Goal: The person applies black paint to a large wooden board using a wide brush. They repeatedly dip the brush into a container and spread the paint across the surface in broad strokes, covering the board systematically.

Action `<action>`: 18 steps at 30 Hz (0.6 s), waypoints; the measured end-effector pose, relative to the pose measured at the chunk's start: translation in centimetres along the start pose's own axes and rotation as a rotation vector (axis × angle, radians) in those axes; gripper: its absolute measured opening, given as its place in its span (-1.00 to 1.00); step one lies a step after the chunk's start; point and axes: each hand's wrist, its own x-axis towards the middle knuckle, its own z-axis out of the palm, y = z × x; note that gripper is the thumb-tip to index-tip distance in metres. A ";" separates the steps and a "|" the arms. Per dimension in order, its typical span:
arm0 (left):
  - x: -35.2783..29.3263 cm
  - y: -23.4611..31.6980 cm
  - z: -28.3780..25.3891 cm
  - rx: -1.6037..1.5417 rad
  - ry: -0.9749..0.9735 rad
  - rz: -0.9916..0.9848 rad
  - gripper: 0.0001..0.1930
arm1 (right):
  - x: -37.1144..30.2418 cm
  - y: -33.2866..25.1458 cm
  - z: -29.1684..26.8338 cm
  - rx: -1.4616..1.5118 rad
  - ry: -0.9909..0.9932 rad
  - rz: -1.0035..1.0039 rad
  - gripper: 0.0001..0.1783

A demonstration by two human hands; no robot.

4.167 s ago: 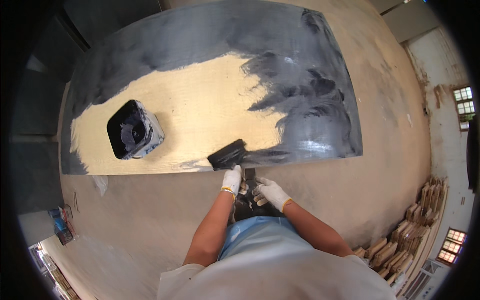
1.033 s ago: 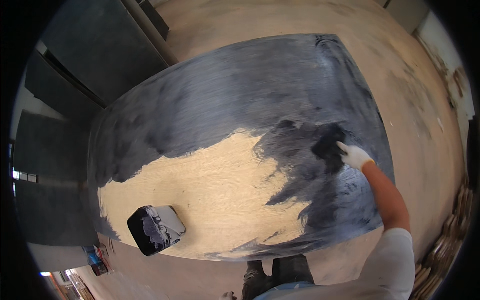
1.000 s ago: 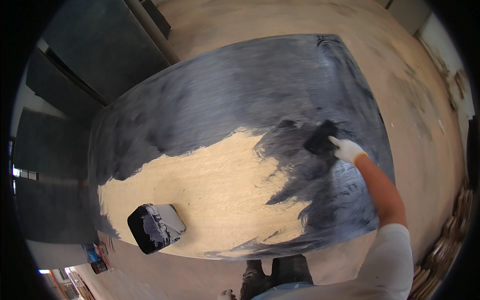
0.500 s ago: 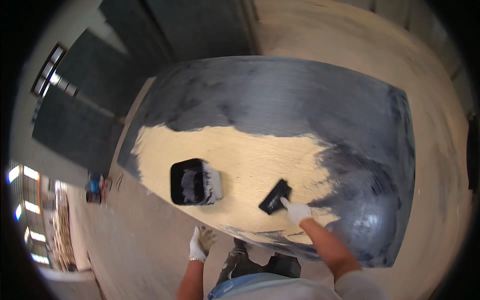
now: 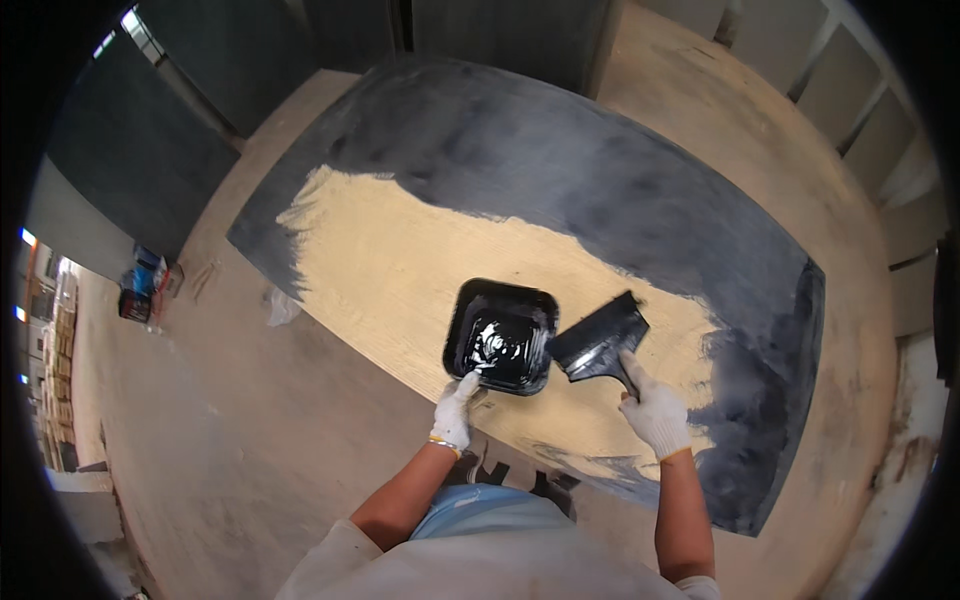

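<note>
My left hand [image 5: 455,412], in a white knit glove, is closed on the near rim of a black square bucket [image 5: 462,335]. Its mouth is tipped toward me, showing glossy black liquid inside. My right hand [image 5: 657,412], gloved too, grips the handle of a wide black scraper [image 5: 602,338], forefinger stretched along it. The blade's left corner is at the bucket's right rim. Below both lies a large panel [image 5: 400,250], pale yellow in the middle and near side, with a dark grey-black coat [image 5: 560,150] across the far side and right end.
Dark panels [image 5: 130,130] stand upright at the far left and behind. More grey panels [image 5: 785,40] lean at the far right. On the floor [image 5: 200,420] to the left sit small containers [image 5: 145,285] and a scrap of clear plastic [image 5: 282,306].
My left hand has come up from beside the panel and taken hold of the bucket, now tipped toward me. The scraper has come up to the bucket's right side. The view has turned.
</note>
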 end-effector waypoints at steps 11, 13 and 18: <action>2.2 6.5 -2.5 -0.100 -0.178 -0.086 -0.50 | 16.3 -20.8 9.7 -0.861 -0.562 -0.170 -0.70; 2.4 6.9 -3.1 -0.077 -0.142 -0.086 -0.52 | 18.0 -21.0 11.9 -0.907 -0.609 -0.157 -0.71; 2.8 8.6 -5.1 -0.157 -0.118 -0.067 -0.55 | 19.6 -22.8 15.6 -0.898 -0.554 -0.221 -0.72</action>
